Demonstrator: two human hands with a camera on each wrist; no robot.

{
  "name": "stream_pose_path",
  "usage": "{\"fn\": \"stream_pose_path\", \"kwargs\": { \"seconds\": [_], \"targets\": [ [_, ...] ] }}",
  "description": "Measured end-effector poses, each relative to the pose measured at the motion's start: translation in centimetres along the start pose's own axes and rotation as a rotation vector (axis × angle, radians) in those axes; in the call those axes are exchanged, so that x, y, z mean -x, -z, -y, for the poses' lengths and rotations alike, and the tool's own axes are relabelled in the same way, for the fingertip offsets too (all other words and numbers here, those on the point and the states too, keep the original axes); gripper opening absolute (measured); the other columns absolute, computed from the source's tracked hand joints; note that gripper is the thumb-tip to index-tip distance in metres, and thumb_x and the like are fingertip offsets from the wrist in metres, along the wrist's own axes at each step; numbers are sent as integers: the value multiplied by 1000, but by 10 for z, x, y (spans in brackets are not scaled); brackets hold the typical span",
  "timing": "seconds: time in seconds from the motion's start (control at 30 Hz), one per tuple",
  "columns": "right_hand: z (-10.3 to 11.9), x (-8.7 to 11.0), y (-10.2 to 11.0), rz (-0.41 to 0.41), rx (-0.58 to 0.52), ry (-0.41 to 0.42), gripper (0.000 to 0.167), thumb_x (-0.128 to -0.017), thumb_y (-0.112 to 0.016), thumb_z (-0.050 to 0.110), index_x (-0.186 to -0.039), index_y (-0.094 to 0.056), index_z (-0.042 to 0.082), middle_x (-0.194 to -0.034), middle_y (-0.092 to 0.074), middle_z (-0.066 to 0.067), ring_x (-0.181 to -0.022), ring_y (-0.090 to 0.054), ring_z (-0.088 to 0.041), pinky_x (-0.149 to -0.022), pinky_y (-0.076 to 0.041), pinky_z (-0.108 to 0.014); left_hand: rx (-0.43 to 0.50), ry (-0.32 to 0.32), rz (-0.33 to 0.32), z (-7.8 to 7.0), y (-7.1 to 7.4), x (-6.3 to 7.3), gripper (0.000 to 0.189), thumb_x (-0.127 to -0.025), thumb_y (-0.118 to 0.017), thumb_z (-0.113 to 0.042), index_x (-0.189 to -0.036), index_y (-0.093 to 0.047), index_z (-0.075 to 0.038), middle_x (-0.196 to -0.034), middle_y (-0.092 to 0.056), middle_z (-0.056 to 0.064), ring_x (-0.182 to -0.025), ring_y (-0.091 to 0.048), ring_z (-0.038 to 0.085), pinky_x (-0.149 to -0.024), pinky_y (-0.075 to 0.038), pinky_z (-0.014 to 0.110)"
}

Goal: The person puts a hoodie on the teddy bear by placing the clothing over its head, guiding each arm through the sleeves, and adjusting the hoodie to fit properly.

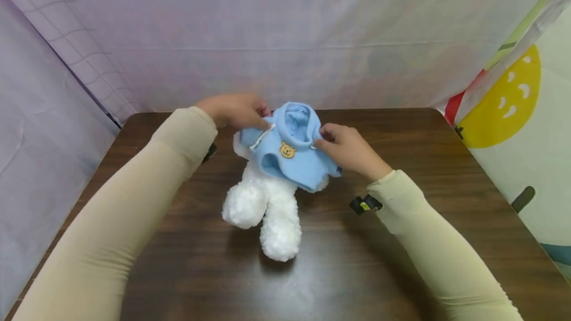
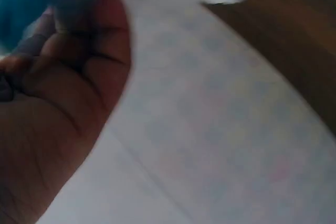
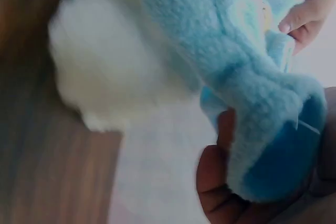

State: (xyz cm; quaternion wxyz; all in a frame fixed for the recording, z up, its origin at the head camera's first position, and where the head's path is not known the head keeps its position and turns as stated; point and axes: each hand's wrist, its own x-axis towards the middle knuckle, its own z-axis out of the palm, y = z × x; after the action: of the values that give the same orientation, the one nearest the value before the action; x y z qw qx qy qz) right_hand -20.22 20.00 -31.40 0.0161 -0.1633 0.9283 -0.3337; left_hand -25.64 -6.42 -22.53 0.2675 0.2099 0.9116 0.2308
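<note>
A small light-blue hoodie [image 1: 303, 167] with a bear-face patch and white drawstrings is spread over the upper body of a white plush toy [image 1: 281, 227]. The toy's two fluffy legs point toward me; its head is hidden. My left hand [image 1: 238, 111] pinches the hoodie at its upper left, beside the collar. On the other side, my right hand [image 1: 352, 151] grips the cloth near the right shoulder. The right wrist view shows fingers curled round the hoodie's fleecy sleeve [image 3: 273, 114], with white plush behind. Blurred blue cloth [image 2: 26, 9] meets the left fingertips in the left wrist view.
The toy lies on a dark wood-grain table [image 1: 187, 256], close to its far edge. A pale curtain [image 1: 267, 33] hangs right behind. Cloth with a yellow fruit print [image 1: 504, 103] borders the right side.
</note>
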Motion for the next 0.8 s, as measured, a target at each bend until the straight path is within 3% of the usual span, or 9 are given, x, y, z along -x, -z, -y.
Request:
{"fn": "stream_pose_path", "kwargs": {
  "seconds": [0.13, 0.2, 0.4, 0.57, 0.8],
  "targets": [
    [-7, 0, -21, 126, -30, -39, 21, -100, -58, 29, -92, -59, 10, -73, -54, -6, -62, -51, -19, -57, -45, -34, 29, 92, -44, 29, -22, 5, 28, -101, -56, -26, -120, -60, -6, -117, -59, 11, -98, -56, 25, -78, -50, 38],
    [-15, 0, -27, 156, -47, -49, 24, -100, -58, 31, -88, -56, 10, -70, -49, -5, -61, -47, -19, -57, -41, -34, 27, 97, -63, 42, -33, 6, 30, -101, -56, -29, -120, -60, -6, -115, -59, 11, -96, -57, 25, -77, -50, 38],
    [-26, 1, -32, 128, -93, -31, 23, -100, -58, 30, -87, -57, 11, -69, -48, -4, -61, -47, -19, -57, -41, -34, 132, 74, -62, 70, -60, 3, 30, -103, -52, -36, -105, -60, -7, -93, -58, 9, -82, -54, 24, -76, -46, 41],
    [-28, 4, -14, 88, -52, -7, 20, -101, -58, 28, -90, -61, 11, -66, -47, -5, -57, -46, -19, -56, -41, -35, 279, 55, -101, 68, -79, -1, 29, -104, -49, -33, -100, -60, -7, -89, -58, 9, -79, -56, 24, -76, -48, 43],
    [-32, 14, 16, 177, 31, -11, 19, -102, -56, 28, -95, -62, 11, -72, -51, -6, -65, -49, -21, -62, -42, -37, 306, -13, -131, 58, -104, -3, 24, -102, -52, -28, -93, -61, -8, -87, -60, 7, -80, -56, 21, -71, -46, 33]
  ]
}}
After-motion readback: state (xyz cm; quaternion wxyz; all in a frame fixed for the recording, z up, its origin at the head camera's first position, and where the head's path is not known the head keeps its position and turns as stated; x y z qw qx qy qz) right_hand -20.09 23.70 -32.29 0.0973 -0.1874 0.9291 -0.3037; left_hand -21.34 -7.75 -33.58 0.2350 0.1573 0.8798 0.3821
